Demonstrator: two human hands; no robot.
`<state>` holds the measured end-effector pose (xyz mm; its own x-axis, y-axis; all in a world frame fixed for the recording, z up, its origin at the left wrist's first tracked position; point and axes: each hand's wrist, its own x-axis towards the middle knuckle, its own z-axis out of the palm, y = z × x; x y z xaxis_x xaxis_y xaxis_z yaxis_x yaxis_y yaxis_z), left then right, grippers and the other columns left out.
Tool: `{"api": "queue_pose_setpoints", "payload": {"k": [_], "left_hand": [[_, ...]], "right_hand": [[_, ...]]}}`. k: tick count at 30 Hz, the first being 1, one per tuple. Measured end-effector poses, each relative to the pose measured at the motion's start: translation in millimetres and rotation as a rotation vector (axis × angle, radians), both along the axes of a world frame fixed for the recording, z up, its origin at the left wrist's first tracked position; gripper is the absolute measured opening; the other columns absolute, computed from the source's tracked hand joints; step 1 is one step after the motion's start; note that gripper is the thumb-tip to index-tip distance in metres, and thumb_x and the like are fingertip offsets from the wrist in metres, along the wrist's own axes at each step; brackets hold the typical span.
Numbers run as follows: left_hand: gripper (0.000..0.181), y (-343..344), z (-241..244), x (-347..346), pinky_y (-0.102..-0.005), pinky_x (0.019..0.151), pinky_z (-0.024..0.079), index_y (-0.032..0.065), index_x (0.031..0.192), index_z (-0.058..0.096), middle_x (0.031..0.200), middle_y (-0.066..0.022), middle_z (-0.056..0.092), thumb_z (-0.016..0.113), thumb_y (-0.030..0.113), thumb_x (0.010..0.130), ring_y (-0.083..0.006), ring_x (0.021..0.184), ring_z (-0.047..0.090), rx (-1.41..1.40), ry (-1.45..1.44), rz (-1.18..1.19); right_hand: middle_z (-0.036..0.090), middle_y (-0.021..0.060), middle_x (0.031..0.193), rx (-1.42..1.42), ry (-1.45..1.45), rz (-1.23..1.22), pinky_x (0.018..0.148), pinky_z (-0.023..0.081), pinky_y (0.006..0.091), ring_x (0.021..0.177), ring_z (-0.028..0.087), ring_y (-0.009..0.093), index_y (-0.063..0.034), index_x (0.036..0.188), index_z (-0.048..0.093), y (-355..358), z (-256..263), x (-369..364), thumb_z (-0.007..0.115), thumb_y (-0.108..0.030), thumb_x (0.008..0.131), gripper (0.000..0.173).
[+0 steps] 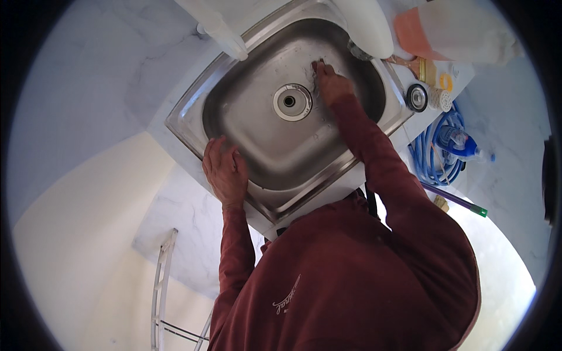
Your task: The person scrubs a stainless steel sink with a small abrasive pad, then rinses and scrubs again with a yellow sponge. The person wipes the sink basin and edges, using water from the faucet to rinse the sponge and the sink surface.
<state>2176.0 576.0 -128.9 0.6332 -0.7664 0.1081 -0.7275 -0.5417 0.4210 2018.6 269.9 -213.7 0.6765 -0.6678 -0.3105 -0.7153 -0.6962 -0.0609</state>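
Observation:
A stainless steel sink (254, 127) lies in front of me, with a round drain (293, 102) in its floor. My right hand (334, 85) reaches into the basin, its fingers down at a wet patch beyond the drain. Whether something small is under those fingertips, I cannot tell. Over the near-left rim rests my left hand (226, 169), with its fingers somewhat spread and nothing visible in it. Scattered water drops show on the basin floor.
Right of the sink are a paintbrush (415, 68), a yellow ring (445, 82), a sink strainer (417, 98) and a white perforated fitting (441, 99). Lower lie a coiled blue hose (423, 158), a blue bottle (461, 142) and a purple pole (454, 199). A ladder (161, 285) stands lower left.

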Motion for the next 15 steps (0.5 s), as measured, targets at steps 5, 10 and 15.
{"api": "queue_pose_setpoints", "payload": {"k": [5,10,15], "left_hand": [[0.020,2.3,3.0,0.8,-0.0472,0.109,0.039,0.0121,0.103,0.071,0.133,-0.0057,0.060,0.066,0.007,0.084,-0.0314,0.133,0.051,0.047,-0.041,0.001],[0.019,-3.0,-1.0,2.1,-0.0471,0.110,0.039,0.0121,0.102,0.070,0.133,-0.0055,0.060,0.066,0.007,0.084,-0.0312,0.133,0.051,0.012,-0.014,-0.009],[0.019,-2.0,0.7,0.9,-0.0470,0.110,0.039,0.0122,0.102,0.070,0.132,-0.0056,0.061,0.067,0.007,0.084,-0.0323,0.133,0.050,0.044,-0.031,0.014]], "right_hand": [[0.057,0.0217,0.133,0.058,-0.004,0.028,0.080,0.061,0.0464,0.093,0.073,0.032,0.0003,0.145,0.040,47.5,-13.6,-21.3,0.040,-0.011,0.101,0.045],[0.061,0.0192,0.123,-0.018,-0.029,-0.056,0.069,0.061,0.0469,0.083,0.074,0.034,0.0028,0.141,0.040,15.0,-21.1,-7.5,0.044,-0.012,0.099,0.045],[0.062,0.0164,0.122,0.041,0.033,-0.031,0.072,0.061,0.0449,0.085,0.074,0.031,0.0008,0.140,0.043,35.6,-9.9,-13.5,0.046,-0.011,0.098,0.044]]}}
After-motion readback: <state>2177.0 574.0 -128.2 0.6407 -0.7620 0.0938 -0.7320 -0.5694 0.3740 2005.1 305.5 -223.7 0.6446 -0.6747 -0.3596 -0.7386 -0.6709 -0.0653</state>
